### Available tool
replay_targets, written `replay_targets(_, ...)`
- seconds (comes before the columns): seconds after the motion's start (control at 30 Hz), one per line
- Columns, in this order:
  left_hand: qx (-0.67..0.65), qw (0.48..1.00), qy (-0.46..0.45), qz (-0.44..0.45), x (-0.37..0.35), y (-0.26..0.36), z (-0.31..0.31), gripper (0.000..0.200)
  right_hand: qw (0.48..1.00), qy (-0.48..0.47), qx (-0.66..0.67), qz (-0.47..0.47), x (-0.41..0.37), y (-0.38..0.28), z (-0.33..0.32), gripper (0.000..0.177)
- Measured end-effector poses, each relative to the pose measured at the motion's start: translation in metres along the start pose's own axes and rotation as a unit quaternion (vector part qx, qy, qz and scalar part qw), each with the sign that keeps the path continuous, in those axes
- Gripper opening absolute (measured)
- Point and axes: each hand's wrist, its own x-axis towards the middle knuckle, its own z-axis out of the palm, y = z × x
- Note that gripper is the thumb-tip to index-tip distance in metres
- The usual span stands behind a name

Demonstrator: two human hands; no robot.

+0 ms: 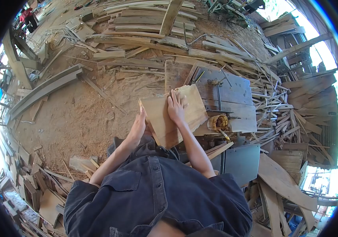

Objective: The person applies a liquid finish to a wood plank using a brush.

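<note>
A broad, light wooden board (161, 116) lies tilted in front of my body, its far right side over the workbench (232, 85). My left hand (138, 125) holds the board along its left edge, fingers straight and pressed together against that edge; the thumb is hidden. On the board's upper face rests my right hand (175, 106), its fingers stretched toward the far edge. A small dark patch shows by the right fingertips, too small to name. Along its right and far sides the board's edge looks rough and uneven.
Right of the board, a brown-stained round container (218, 123) stands by a metal rod (219, 96) on the bench. A grey panel (241, 164) is below. Stacked planks (149, 23) lie ahead, scrap strips (275, 106) to the right, and a long beam (46, 91) on the sawdust-covered ground.
</note>
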Motion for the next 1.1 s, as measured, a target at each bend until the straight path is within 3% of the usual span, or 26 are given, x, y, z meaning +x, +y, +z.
replay_targets(0.03,-0.025,0.999,-0.005,0.022,0.002,0.000,0.004,0.079,1.000,-0.002,0.000,-0.002,-0.006,-0.015,0.001,0.055)
replay_targets(0.13,-0.054,0.998,0.005,0.026,0.003,-0.003,0.002,0.074,0.938,-0.092,0.044,-0.331,-0.055,-0.034,0.004,0.054)
replay_targets(0.17,-0.060,0.998,0.018,0.017,0.006,-0.001,0.002,0.072,0.939,-0.088,0.045,-0.330,-0.050,-0.031,-0.001,0.054)
replay_targets(0.23,-0.072,0.997,-0.022,0.024,0.004,-0.001,-0.003,0.069,0.937,-0.133,-0.216,-0.241,-0.030,-0.005,-0.007,0.051)
replay_targets(0.27,-0.089,0.994,-0.059,0.032,0.003,-0.002,-0.004,0.067,0.976,-0.038,-0.074,-0.199,-0.002,0.041,0.020,0.049)
replay_targets(0.37,-0.071,0.996,-0.040,0.035,0.006,0.001,0.000,0.063,0.988,-0.037,0.023,-0.149,-0.022,0.001,0.019,0.048)
replay_targets(0.4,-0.067,0.996,-0.042,0.032,0.004,0.001,0.000,0.063,0.949,-0.106,-0.085,-0.284,-0.043,-0.010,0.011,0.049)
replay_targets(0.5,-0.054,0.997,-0.045,0.027,0.003,-0.001,-0.003,0.060,0.962,-0.103,-0.057,-0.246,-0.042,-0.005,-0.011,0.051)
replay_targets(0.53,-0.050,0.998,-0.033,0.025,0.005,-0.002,-0.005,0.056,0.961,-0.063,-0.187,-0.195,-0.016,0.039,0.005,0.059)
replay_targets(0.57,-0.047,0.998,-0.022,0.025,0.008,-0.002,-0.005,0.052,0.962,-0.058,-0.188,-0.192,-0.003,0.037,0.001,0.059)
replay_targets(0.6,-0.046,0.998,-0.026,0.025,0.007,0.002,0.001,0.052,0.993,-0.022,-0.112,-0.013,0.005,0.032,-0.006,0.060)
replay_targets(0.63,-0.013,0.998,-0.026,0.047,0.001,0.009,0.009,0.051,0.985,0.013,-0.030,0.167,0.006,0.033,-0.006,0.062)
replay_targets(0.67,0.021,0.997,-0.027,0.067,-0.004,0.013,0.012,0.053,0.984,0.014,-0.027,0.173,0.001,0.034,-0.003,0.062)
replay_targets(0.73,0.029,0.996,-0.033,0.084,0.005,0.000,0.005,0.056,0.997,0.020,0.016,0.067,-0.005,0.041,0.003,0.063)
replay_targets(0.83,0.044,0.994,-0.044,0.088,0.006,0.002,0.004,0.065,0.998,0.025,0.026,0.046,-0.030,0.045,0.003,0.063)
replay_targets(1.1,0.064,0.990,-0.077,0.098,-0.039,0.053,0.045,0.068,0.989,0.049,0.104,0.096,-0.091,0.032,-0.040,0.064)
